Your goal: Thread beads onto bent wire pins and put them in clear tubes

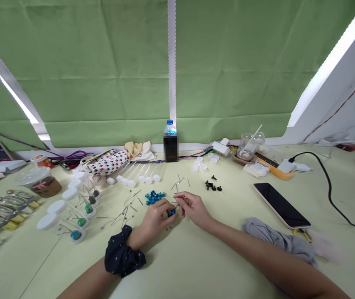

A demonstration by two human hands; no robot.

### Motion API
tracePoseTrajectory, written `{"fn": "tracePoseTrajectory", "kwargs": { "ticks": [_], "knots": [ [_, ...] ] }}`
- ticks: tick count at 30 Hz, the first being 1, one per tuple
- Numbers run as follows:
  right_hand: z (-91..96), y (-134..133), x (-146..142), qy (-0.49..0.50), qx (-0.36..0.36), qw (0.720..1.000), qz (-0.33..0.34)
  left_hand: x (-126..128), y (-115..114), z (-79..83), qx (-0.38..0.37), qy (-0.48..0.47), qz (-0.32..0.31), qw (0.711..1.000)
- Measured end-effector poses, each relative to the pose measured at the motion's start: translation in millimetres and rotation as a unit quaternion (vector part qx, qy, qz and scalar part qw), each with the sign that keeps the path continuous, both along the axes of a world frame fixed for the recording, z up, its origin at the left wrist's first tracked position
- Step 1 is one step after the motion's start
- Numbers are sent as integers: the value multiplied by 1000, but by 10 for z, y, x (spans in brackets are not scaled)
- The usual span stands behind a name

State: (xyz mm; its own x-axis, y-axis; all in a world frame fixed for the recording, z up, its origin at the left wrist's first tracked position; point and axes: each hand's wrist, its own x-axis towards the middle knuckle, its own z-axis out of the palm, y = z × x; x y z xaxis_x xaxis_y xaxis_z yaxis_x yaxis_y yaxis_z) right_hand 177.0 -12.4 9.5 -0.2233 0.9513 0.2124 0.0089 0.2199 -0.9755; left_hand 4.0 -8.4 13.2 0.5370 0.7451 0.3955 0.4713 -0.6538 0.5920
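In the middle of the table, my left hand (157,216) pinches a small shiny blue metal-looking part (171,212) between thumb and fingers. Touching close beside it, my right hand (192,206) is closed at the fingertips on what looks like a thin metal rod (176,206), whose far end is hidden. A pile of similar blue parts (154,197) lies just beyond my left hand. Bent thin metal rods (180,182) rest past my right fingertips, and more loose rods (124,214) are scattered to the left. A few tiny bits lie below the left hand.
Black small parts (213,185) and white caps (199,164) lie right of centre. Clear tubes (146,171) with white caps stand back left; capped tubes (70,193) with coloured pieces lie nearer. A phone (280,204), grey cloth (273,236) and black cable (329,187) occupy the right.
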Motion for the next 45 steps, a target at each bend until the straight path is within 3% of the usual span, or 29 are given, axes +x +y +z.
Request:
{"fn": "tracePoseTrajectory", "kwargs": {
  "ticks": [6,11,14,17,21,27,33,36,45],
  "knots": [
    [12,103,31,86,-55,995,9,-31,73,157,-28,40,-19,999],
    [-4,184,82,104,-51,993,-28,-145,384,216,56,65,104,991],
    [-7,198,93,106,-57,992,-33,-176,666,211,137,149,185,962],
    [-13,201,91,102,-62,992,-32,-126,918,197,165,219,243,930],
    [-19,211,91,107,-63,992,-23,-6,1134,163,166,266,289,904],
    [-11,235,111,107,-68,992,-25,46,1252,81,165,307,301,888],
    [21,268,148,117,-73,990,-33,10,1228,59,158,312,306,885],
    [66,289,186,126,-66,989,-50,-66,1135,97,169,281,287,900],
    [254,460,423,236,-24,960,-151,-283,392,94,93,115,203,968]
  ]
}}
